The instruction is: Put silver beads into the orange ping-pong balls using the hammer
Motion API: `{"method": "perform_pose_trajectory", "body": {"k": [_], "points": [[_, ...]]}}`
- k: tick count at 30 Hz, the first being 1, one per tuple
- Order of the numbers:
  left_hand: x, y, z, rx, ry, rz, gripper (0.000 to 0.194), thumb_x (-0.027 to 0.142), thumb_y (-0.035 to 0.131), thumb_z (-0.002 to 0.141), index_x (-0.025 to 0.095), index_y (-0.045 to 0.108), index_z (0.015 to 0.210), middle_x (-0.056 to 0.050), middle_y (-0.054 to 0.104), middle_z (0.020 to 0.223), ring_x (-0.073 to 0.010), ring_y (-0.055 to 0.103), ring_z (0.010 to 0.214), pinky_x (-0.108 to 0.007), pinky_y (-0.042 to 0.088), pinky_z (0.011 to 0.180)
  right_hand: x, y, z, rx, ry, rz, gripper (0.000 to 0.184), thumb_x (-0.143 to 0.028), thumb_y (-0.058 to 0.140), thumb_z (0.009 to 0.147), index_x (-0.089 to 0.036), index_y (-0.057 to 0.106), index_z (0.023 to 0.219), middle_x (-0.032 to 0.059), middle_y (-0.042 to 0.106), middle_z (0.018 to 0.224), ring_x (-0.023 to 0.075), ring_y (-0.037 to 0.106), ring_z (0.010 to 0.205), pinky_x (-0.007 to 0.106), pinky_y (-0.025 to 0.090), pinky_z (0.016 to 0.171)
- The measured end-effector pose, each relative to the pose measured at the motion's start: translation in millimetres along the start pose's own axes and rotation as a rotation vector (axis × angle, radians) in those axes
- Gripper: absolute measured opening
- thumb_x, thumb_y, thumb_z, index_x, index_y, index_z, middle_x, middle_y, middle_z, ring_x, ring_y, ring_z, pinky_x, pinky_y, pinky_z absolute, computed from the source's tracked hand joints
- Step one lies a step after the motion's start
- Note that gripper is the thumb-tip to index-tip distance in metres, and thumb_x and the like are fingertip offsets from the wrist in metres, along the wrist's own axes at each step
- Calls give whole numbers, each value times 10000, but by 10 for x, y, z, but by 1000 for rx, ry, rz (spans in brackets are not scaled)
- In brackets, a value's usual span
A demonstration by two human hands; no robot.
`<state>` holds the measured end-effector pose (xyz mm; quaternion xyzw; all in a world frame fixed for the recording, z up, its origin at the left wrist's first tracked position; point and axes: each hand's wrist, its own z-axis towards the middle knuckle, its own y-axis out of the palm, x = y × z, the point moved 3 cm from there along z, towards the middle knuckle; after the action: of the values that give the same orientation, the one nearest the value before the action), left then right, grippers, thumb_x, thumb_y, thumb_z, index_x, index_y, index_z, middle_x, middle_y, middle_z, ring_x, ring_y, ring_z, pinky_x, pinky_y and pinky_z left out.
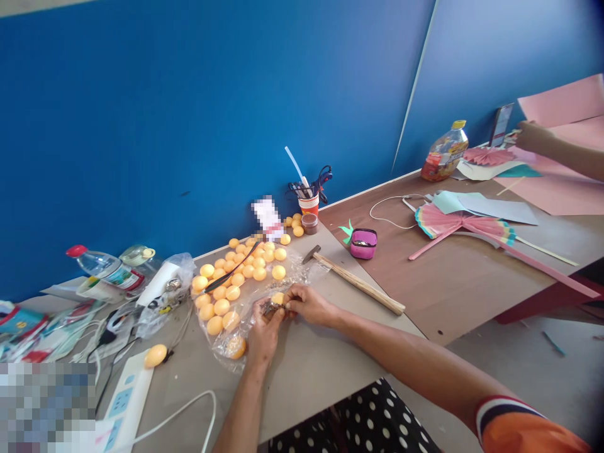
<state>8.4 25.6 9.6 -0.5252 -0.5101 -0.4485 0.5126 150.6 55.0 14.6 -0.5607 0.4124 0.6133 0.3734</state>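
Observation:
Close together over the front of the table are my left hand (pixel 264 333) and my right hand (pixel 311 305). Between their fingertips is a small orange ball (pixel 278 297), with a dark bit of material against it that is too small to make out. My left hand grips these from the left, fingers curled. The thumb and fingers of my right hand pinch at the same spot; what exactly they grip is hidden. Many more orange balls (pixel 233 293) lie beside my left hand on a clear plastic bag (pixel 217 343), with a black strap (pixel 233 272) across them.
A hammer (pixel 363 284) lies right of the balls, near a small purple box (pixel 363 244). Behind stands a paper cup (pixel 309 204) of tools. Bottles, cables and a power strip (pixel 125 396) are at left. Pink paper fans (pixel 460 225) and another person's hand (pixel 533 137) are at right.

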Motion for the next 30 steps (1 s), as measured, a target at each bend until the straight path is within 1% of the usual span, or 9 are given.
{"method": "perform_pose_trajectory", "body": {"k": [5,12,16,19,23,27,30], "points": [[-27,8,-4,-10,15,6,463,413,675,751,214,454,1107,-59,721,884,-237,701,843,-401,536,792,-5,12,-5,48,62,39,79,-96,545,695,-167,527,664,-27,579,550,101,524,519,203,420,494],[-133,-9,25,53,67,3,451,364,707,725,207,487,1085,-66,717,891,-220,699,821,-370,546,771,59,63,-6,95,135,52,116,-58,509,694,-174,517,689,-54,553,500,90,510,452,206,437,480],[-150,-10,37,67,91,9,448,361,719,710,208,496,1068,-69,717,890,-226,699,816,-365,554,747,65,94,-19,127,137,69,129,-51,495,709,-177,502,685,-59,541,481,92,512,447,208,437,485],[-156,-11,33,73,91,22,455,363,719,709,206,500,1075,-60,714,848,-226,698,782,-367,556,730,55,109,-35,144,146,74,133,-51,492,717,-182,492,698,-65,536,465,98,514,440,210,432,486],[-157,3,23,56,98,21,463,370,711,718,196,492,1087,-59,704,825,-220,692,746,-371,554,721,77,117,-36,180,169,79,135,-60,491,725,-191,459,718,-75,534,448,98,509,426,208,429,480],[-114,15,22,36,110,4,473,375,717,711,191,488,1081,-77,699,894,-221,687,789,-368,547,739,105,121,3,168,197,99,131,-77,500,716,-195,445,717,-68,551,452,106,518,425,214,433,468],[-61,9,30,22,71,-30,481,388,711,714,203,490,1100,-74,700,936,-224,686,835,-374,540,770,21,56,21,127,156,63,94,-106,524,712,-184,472,708,-65,541,453,95,498,421,200,402,454]]}}
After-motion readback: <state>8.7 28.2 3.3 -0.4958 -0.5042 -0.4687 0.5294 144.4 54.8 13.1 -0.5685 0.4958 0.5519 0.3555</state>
